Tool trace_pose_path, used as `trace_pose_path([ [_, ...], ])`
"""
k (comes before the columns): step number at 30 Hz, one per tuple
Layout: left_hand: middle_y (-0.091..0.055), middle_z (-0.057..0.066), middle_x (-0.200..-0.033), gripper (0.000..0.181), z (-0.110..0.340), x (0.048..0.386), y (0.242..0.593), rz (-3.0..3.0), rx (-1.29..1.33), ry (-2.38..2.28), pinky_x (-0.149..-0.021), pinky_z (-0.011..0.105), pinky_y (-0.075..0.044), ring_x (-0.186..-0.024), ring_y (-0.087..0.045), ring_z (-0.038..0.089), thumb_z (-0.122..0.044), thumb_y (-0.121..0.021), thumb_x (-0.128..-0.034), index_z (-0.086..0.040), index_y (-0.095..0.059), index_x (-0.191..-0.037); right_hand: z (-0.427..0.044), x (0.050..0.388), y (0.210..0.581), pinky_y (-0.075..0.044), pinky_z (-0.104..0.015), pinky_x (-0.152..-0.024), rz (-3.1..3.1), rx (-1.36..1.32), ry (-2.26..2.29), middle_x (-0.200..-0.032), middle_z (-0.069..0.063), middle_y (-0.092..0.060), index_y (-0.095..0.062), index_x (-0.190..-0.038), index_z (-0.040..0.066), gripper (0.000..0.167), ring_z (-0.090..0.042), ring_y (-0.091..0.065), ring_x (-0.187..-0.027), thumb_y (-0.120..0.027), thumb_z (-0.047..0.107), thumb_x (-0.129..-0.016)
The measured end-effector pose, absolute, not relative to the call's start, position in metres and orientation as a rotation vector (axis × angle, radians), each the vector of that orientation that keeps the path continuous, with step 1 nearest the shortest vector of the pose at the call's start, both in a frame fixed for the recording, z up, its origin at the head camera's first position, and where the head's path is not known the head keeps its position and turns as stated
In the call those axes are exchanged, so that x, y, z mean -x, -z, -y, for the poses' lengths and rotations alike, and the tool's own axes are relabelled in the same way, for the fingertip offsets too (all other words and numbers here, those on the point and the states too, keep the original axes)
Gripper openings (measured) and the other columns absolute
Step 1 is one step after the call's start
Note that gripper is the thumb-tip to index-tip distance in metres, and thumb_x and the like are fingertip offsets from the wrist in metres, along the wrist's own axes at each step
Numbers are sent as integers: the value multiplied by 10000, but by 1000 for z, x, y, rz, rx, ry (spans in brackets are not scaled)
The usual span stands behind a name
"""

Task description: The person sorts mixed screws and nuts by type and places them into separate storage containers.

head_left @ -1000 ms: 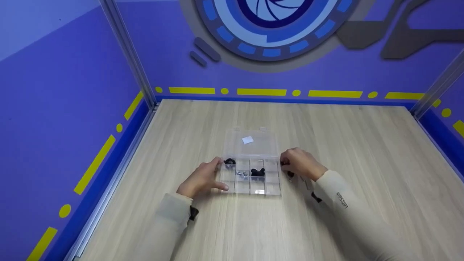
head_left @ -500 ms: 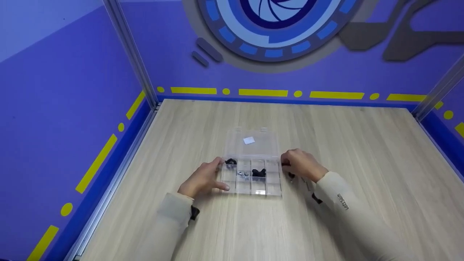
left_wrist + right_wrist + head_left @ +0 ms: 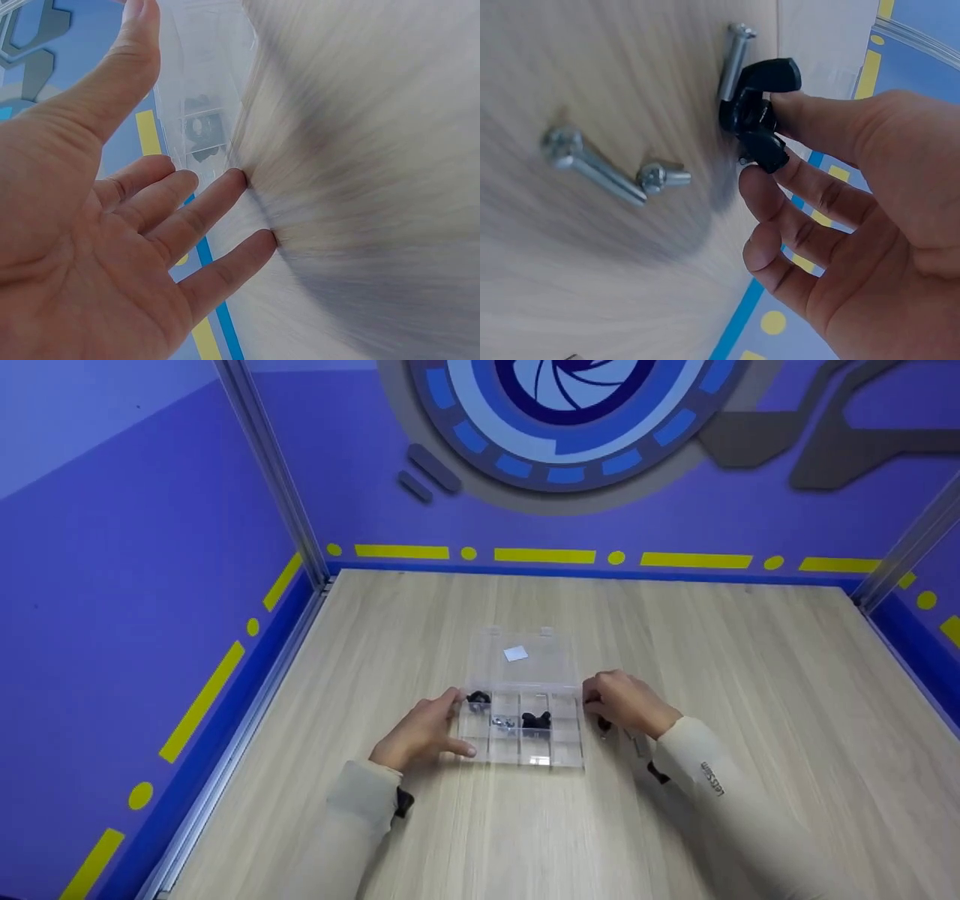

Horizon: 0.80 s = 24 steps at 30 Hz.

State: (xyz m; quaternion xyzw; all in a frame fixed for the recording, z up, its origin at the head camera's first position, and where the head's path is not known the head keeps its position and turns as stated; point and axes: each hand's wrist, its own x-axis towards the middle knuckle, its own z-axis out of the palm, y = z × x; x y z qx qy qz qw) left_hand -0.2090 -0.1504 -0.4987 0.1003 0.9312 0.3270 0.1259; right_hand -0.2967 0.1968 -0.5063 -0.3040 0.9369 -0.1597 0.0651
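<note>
Hands (image 3: 420,730) (image 3: 630,703) unmoved; pinched wing nut (image 3: 745,112) clear only from right wrist

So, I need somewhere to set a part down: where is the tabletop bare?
Bare tabletop lies behind the open lid up to the back wall, and in front of the box between the sleeves. Crowded: the box's right side, where the right hand pinches a black winged part beside silver screws; its left edge has the left hand.

Booth, workshop or lab type, can't tell which: wood-grain bench (image 3: 720,652), purple-blue printed panels (image 3: 165,555) at back and sides, metal corner posts (image 3: 274,472), yellow dash-dot trim (image 3: 544,556). Clear compartment box (image 3: 505,747) and loose bolts (image 3: 604,175) on the bench lean workshop.
</note>
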Motion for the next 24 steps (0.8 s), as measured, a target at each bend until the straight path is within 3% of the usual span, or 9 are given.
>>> trace_pose_path([
  [5, -599, 186, -1376, 848, 150, 208, 498, -2714, -293, -950, -1070, 525, -467, -1309, -539, 375, -306, -936, -745, -103, -488, -1436, -201, 297, 499, -516, -352, -657, -2829, 861, 518, -843, 1, -679, -712, -906, 79, 50, -162, -570, -720, -738, 55, -941],
  [14, -619, 179, -1336, 809, 151, 207, 499, -2711, -320, -967, -1038, 516, -485, -1258, -572, 353, -293, -941, -741, -94, -507, -1393, -208, 302, 488, -563, -421, -710, -2814, 988, 585, -895, -83, -706, -741, -987, -3, 66, -211, -633, -792, -711, -14, -929],
  [19, -614, 190, -1357, 796, 151, 208, 498, -2707, -310, -976, -1043, 507, -485, -1277, -566, 357, -291, -941, -741, -97, -513, -1384, -208, 304, 482, -563, -392, -669, -2816, 1158, 611, -828, -46, -709, -758, -893, 18, 41, -170, -637, -743, -756, -22, -891],
  [24, -612, 165, -1354, 803, 151, 208, 498, -2705, -292, -968, -1050, 511, -478, -1281, -552, 355, -292, -942, -739, -109, -513, -1393, -204, 304, 474, -516, -312, -588, -2777, 1165, 659, -744, -2, -680, -726, -837, 69, 95, -100, -589, -635, -799, 26, -878],
])
